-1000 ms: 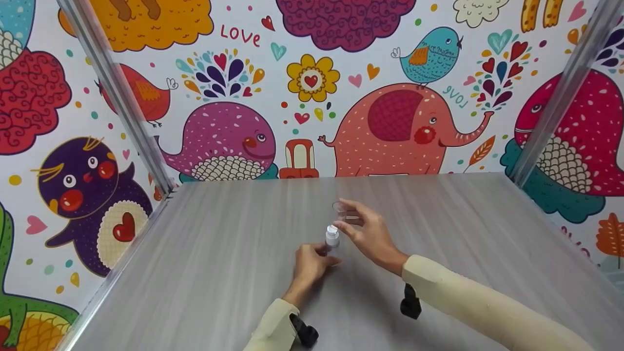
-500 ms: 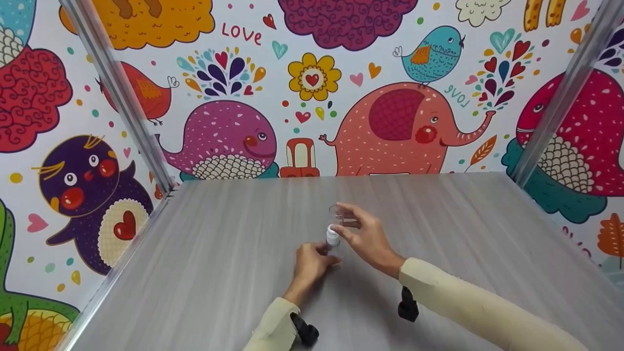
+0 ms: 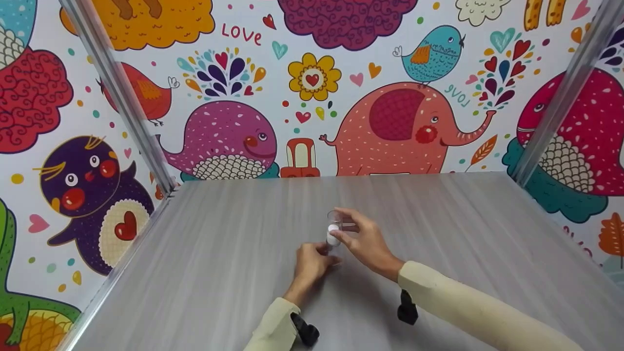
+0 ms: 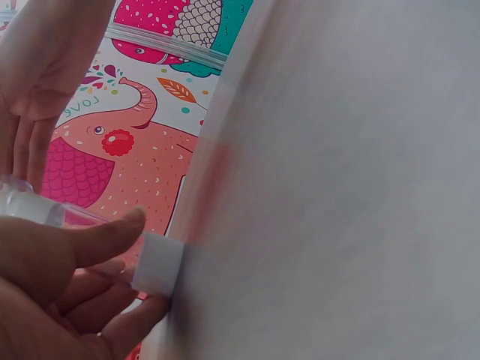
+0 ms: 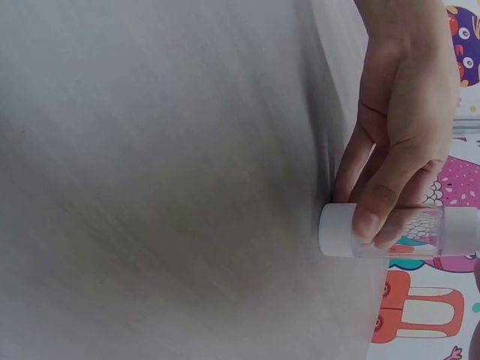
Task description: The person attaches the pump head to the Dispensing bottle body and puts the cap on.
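A small clear pump bottle [image 5: 420, 232] with a white base and white collar stands upright on the grey table. My left hand [image 3: 309, 265] grips its lower body between thumb and fingers, as the left wrist view also shows. My right hand [image 3: 368, 241] pinches a clear cap [image 3: 335, 215], open end down, over the white pump top [image 3: 333, 237]. The pump top shows through the cap's clear wall. Whether the cap's rim touches the collar I cannot tell. In the right wrist view the right hand is almost wholly out of frame.
The grey wood-grain table [image 3: 234, 234] spreads out around both hands. Behind it stands a wall [image 3: 312, 131] printed with cartoon animals, with metal posts [image 3: 124, 97] at the corners. Black straps [image 3: 304, 330] hang from both wrists.
My right hand has moved down and slightly left with the clear cap, which now surrounds the pump top instead of hovering above it. The left hand and bottle have stayed in place.
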The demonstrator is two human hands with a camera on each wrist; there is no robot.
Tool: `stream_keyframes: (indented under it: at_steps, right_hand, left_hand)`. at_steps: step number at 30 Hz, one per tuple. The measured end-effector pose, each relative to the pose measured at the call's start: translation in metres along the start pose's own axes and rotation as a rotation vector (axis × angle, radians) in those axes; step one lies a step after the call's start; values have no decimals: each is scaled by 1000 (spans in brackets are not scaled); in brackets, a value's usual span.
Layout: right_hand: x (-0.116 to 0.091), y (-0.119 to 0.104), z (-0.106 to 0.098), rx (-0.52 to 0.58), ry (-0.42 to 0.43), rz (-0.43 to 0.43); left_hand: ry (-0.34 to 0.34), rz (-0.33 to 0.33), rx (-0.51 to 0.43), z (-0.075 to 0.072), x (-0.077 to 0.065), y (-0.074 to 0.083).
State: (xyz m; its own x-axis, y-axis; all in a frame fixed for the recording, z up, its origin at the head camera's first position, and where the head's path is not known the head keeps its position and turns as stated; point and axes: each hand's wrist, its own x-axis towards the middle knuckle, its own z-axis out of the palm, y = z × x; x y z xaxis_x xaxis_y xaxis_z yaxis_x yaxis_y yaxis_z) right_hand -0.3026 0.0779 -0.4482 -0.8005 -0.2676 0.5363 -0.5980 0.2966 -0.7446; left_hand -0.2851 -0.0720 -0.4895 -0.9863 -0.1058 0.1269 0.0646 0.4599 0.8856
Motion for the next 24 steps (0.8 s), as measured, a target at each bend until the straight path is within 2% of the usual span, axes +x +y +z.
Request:
stream_keyframes:
  at_steps: [5,17,24]
  right_hand:
    - [-3,2,0,-15,-19,14]
    - [-8,5,4,-31,-38,34]
    - [-10,11,8,-18,-28,4]
  left_hand:
    - [13,12,12,1,0,-1]
    - [0,-9,29,1,0,-1]
    - [-10,-18,29,0,0,0]
